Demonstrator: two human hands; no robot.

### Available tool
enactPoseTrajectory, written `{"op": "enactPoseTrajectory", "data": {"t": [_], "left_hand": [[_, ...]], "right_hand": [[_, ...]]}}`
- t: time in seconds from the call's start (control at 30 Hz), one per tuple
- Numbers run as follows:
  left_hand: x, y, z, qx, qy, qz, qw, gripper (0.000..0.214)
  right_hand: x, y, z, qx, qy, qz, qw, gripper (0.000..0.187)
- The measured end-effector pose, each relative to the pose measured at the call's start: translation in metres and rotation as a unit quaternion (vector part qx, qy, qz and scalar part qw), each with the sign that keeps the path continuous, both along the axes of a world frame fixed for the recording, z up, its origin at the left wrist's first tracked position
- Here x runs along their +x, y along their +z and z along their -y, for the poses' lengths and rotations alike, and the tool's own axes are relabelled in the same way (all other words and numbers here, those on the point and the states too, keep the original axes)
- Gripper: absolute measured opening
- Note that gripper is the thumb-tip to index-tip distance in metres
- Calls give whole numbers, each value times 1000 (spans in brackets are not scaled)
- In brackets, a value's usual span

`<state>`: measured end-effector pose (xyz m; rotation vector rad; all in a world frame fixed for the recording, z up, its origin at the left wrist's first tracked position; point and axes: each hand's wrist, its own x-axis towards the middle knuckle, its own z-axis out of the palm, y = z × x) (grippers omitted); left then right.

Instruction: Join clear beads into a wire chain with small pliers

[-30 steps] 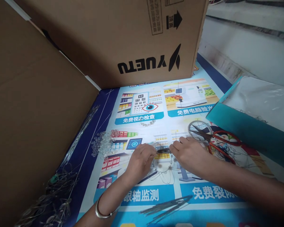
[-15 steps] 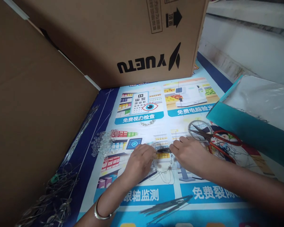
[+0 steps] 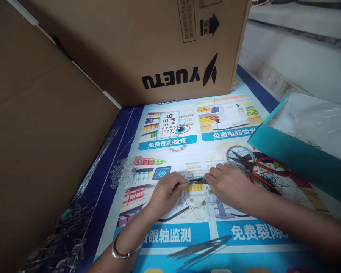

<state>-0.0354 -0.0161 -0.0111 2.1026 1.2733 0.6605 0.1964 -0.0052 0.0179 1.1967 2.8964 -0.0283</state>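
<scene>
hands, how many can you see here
2: the left hand, fingertips pinched at the tip of the pliers, and the right hand, closed around the pliers' other end. No other hand shows.

Two bare arms, and a single bright bangle on the left.
From where I stand, the left forearm [image 3: 143,223] wears a smooth, narrow, silver-coloured metal bangle [image 3: 117,254], rounded and glossy, sitting loosely a little above the wrist; I can't make out any engraving. The left hand [image 3: 166,191] and right hand [image 3: 226,185] are uncovered, with rounded knuckles. The right forearm [image 3: 290,216] is plain and bare, its upper part lost in shadow.
</scene>
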Motion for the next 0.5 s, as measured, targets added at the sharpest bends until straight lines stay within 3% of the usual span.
{"op": "enactPoseTrajectory", "data": {"t": [0.2, 0.5], "left_hand": [[0, 1, -4, -42, 40, 19, 998, 11], [6, 9, -11, -60, 45, -15, 997, 15]], "right_hand": [[2, 8, 2, -10, 5, -2, 1000, 13], [2, 8, 1, -5, 13, 3, 1000, 16]]}}
